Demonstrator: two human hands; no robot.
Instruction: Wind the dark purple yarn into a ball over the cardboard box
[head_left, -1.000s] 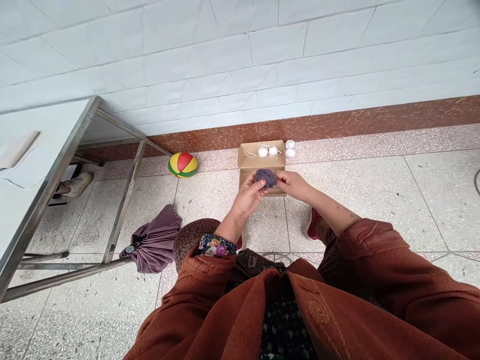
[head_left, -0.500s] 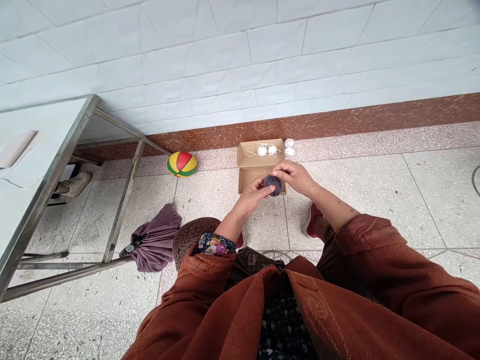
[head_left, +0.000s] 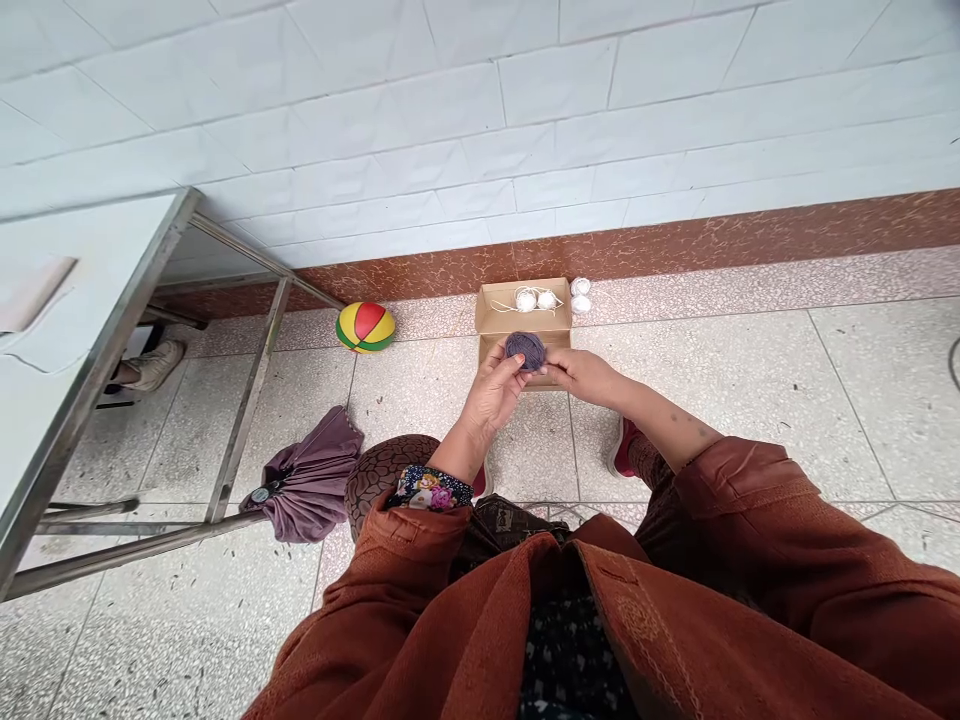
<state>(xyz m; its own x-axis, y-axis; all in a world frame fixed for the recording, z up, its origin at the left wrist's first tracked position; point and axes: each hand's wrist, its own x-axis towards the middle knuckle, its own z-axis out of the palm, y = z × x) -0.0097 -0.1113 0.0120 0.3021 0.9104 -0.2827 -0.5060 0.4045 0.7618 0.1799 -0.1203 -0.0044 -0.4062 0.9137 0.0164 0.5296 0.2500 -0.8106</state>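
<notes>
A dark purple-grey ball of yarn (head_left: pixel 525 350) is held in my left hand (head_left: pixel 491 395), with the thumb across its front. My right hand (head_left: pixel 589 378) is closed at the ball's lower right side, fingertips pinched together; what lies between them is too small to make out. Below and beyond both hands stands an open cardboard box (head_left: pixel 559 345) on the floor. Two white yarn balls (head_left: pixel 536 299) with loose strands rest on its raised lid. Two more white balls (head_left: pixel 580 295) sit on the floor just right of the lid.
At left stands a metal-framed table (head_left: pixel 112 290). A red, yellow and green ball (head_left: pixel 365 328) lies by the wall, and a folded purple umbrella (head_left: pixel 311 485) leans near the table leg. Another person's shoe (head_left: pixel 156 366) shows under the table.
My left hand has turned and shifted the yarn ball slightly left and up. My right hand has moved from the ball's top down to its lower right side.
</notes>
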